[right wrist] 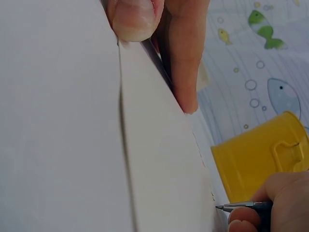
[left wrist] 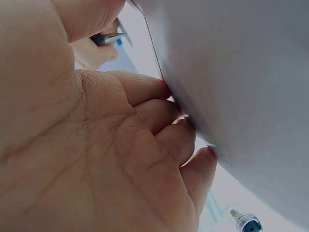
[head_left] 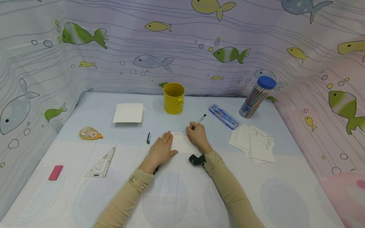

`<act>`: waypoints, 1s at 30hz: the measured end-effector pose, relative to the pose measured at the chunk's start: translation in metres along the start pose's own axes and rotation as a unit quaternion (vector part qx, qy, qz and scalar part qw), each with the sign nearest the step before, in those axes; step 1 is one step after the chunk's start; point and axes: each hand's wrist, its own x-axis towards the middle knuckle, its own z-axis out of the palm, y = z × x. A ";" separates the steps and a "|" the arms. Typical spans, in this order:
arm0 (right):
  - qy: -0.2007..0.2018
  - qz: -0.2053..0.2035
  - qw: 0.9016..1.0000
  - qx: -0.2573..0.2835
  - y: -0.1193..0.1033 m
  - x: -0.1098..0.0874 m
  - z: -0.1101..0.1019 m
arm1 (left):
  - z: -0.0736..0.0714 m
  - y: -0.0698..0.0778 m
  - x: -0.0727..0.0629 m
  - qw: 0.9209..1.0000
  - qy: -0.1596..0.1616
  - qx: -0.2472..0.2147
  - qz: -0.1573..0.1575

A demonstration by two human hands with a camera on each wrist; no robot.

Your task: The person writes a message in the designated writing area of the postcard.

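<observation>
My right hand point(head_left: 198, 136) pinches a slim pen point(head_left: 203, 117) with a clear barrel and dark end. In the right wrist view, the metal tip of the pen point(right wrist: 231, 206) is at small dark marks near the top of a white paper sheet point(head_left: 184, 146). A short row of handwriting runs along that sheet's upper edge. My left hand point(head_left: 161, 150) lies flat with fingers extended at the sheet's left side, its thumb point(right wrist: 134, 19) on the paper's edge. Just left of this hand lies a black pen cap point(head_left: 148, 138).
Behind the hands stand a yellow bucket point(head_left: 174, 104), a blue case point(head_left: 223, 116) and a tilted-looking pencil jar point(head_left: 255, 99). Written sheets point(head_left: 260, 147) spread at right. At left are a paper stack point(head_left: 128, 113), yellow tape dispenser point(head_left: 89, 133), set square point(head_left: 102, 164) and red eraser point(head_left: 55, 173).
</observation>
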 end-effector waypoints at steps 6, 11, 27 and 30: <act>0.001 -0.008 1.000 -0.010 -0.002 0.000 0.001 | 0.001 -0.001 0.000 1.000 0.003 0.001 0.002; 0.003 -0.006 1.000 0.002 0.002 0.001 0.001 | 0.001 -0.001 0.001 1.000 0.002 0.002 0.000; 0.024 -0.032 0.999 -0.009 -0.001 -0.001 -0.001 | 0.001 -0.001 0.001 1.000 -0.003 0.005 -0.001; 0.042 -0.043 0.998 -0.010 -0.001 -0.002 -0.001 | 0.002 -0.001 0.001 1.000 -0.010 0.002 -0.004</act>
